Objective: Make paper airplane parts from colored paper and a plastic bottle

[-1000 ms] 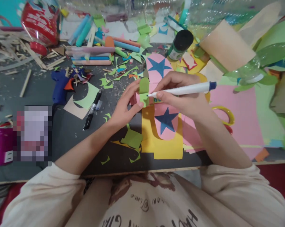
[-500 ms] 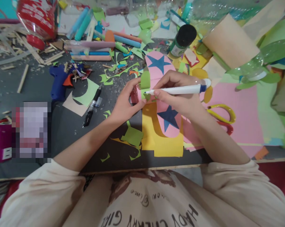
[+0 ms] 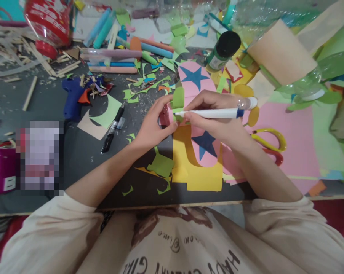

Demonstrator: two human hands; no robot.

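My left hand is wrapped round the end of a small plastic bottle craft covered in pink paper, with its thumb on the near side. Pink paper wings bearing dark blue stars stick out from it on the far and near sides. A green paper piece stands up on the held end. Between the fingertips of my right hand is a white marker with a blue back end. Its tip touches or nearly touches the green paper close to my left thumb. My right hand partly covers the bottle.
Yellow paper lies under the near wing. Scissors rest on pink paper at the right. A dark-capped glue bottle stands behind. On the left are a black pen, a blue glue gun, a phone and scattered paper scraps.
The marker's back end has dipped toward me, so it lies flatter, with its tip still at the green paper. The whole view has shifted slightly. Both hands keep their hold.
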